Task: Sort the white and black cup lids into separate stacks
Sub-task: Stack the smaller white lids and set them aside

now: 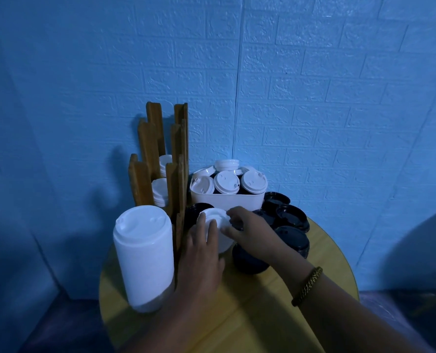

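Both hands hold one white lid (pixel 216 217) over the round table. My left hand (pixel 201 253) grips its near left side with fingers spread over the top. My right hand (pixel 247 231) pinches its right edge. A tall stack of white lids (pixel 144 253) stands at the near left. Right under my right wrist sits a stack of black lids (pixel 247 259). Loose black lids (pixel 292 217) lie at the right, and one black lid (pixel 195 212) shows behind the held lid. A white bin (pixel 227 200) at the back holds mixed white and black lids.
A wooden slotted holder (pixel 158 159) with white lids in its slots stands at the back left, against the blue brick-pattern wall. The yellow round table (pixel 250 314) ends close on all sides. A bracelet is on my right wrist.
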A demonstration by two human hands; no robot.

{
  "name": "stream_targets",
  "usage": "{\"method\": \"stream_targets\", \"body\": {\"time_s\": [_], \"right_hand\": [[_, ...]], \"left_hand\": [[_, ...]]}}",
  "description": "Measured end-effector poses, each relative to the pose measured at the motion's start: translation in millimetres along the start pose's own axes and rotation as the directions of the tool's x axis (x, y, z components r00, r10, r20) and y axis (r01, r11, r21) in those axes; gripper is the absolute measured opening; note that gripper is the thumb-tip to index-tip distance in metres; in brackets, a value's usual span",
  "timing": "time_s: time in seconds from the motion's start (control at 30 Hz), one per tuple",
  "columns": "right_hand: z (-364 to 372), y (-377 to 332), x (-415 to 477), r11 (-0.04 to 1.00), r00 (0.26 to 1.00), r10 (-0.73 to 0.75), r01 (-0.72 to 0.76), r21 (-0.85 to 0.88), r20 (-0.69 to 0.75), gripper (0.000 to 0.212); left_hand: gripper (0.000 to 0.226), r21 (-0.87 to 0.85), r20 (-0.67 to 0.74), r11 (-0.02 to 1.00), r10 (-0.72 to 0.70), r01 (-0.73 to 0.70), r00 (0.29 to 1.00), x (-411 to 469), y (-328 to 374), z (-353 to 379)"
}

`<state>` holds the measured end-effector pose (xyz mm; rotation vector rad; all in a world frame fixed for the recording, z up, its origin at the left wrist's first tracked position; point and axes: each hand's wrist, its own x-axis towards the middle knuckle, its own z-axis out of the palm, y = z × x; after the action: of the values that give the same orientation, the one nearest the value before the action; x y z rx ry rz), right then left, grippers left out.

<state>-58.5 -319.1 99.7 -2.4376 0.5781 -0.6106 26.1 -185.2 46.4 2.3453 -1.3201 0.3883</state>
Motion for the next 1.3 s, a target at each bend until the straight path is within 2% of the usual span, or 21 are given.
{"method": "stream_targets", "body": {"time_s": [0.1, 0.23, 0.3, 0.47, 0.57, 0.67, 0.83, 0.9, 0.97, 1.0, 1.03, 1.13, 1.3], "right_hand": [[-3, -4, 15, 0.981, 0.994, 0.105, -0.101, 0.166, -0.015, 0.044], [-3, -3, 27, 0.905, 0.975, 0.139, -0.196, 0.377, 0.173, 0.049], [1, -1, 31, 0.892, 0.971, 0.158, -0.219, 0.397, 0.180, 0.053], [9, 8, 40, 0.966, 0.984, 0.157, -0.172, 0.194, 0.089, 0.037], [10, 13, 43, 0.973, 0.987, 0.156, -0.161, 0.162, 0.045, 0.031], [12, 20, 43, 0.955, 0.982, 0.181, -0.190, 0.228, 0.058, 0.022], [10, 14, 31, 0.959, 0.987, 0.132, -0.152, 0.241, 0.096, 0.015], [8, 7, 26, 0.977, 0.995, 0.047, -0.064, 0.205, 0.091, 0.022], [5, -4, 19, 0.979, 0.993, -0.049, 0.027, 0.200, 0.109, 0.030], [2, -10, 15, 0.981, 0.989, -0.061, 0.035, 0.189, 0.136, 0.026], [0, -14, 12, 0.987, 0.981, -0.049, 0.019, 0.157, 0.188, 0.023], [-2, -20, 10, 0.999, 0.963, 0.013, -0.004, -0.034, 0.270, 0.055], [-10, -33, 16, 0.991, 0.892, 0.022, 0.041, -0.130, 0.451, 0.066]], "left_hand": [[0.080, -0.002, -0.042, 0.999, -0.037, 0.037, 0.998, 6, -2, 7], [0.074, -0.038, -0.079, 0.997, -0.070, 0.068, 0.994, 15, -2, 13], [0.070, -0.062, -0.062, 0.996, -0.068, 0.064, 0.996, 19, 0, 12], [0.074, -0.277, -0.022, 0.958, -0.085, 0.076, 0.996, 22, 2, 12], [0.094, -0.377, -0.033, 0.919, -0.135, 0.113, 0.990, 21, 1, 15], [0.106, -0.556, -0.033, 0.810, -0.247, 0.187, 0.969, 19, 2, 13], [0.115, -0.746, 0.117, 0.587, -0.349, 0.315, 0.930, 5, 4, 13], [0.114, -0.790, 0.198, 0.499, -0.344, 0.357, 0.918, 0, 5, 16], [0.107, -0.796, 0.232, 0.475, -0.333, 0.375, 0.914, -2, 5, 18], [0.104, -0.795, 0.237, 0.474, -0.331, 0.378, 0.913, -3, 4, 19], [0.102, -0.793, 0.243, 0.472, -0.333, 0.385, 0.911, -3, 4, 21], [0.105, -0.782, 0.268, 0.469, -0.342, 0.411, 0.901, -4, 4, 22], [0.098, -0.787, 0.272, 0.470, -0.319, 0.400, 0.908, -8, 1, 18]]}}
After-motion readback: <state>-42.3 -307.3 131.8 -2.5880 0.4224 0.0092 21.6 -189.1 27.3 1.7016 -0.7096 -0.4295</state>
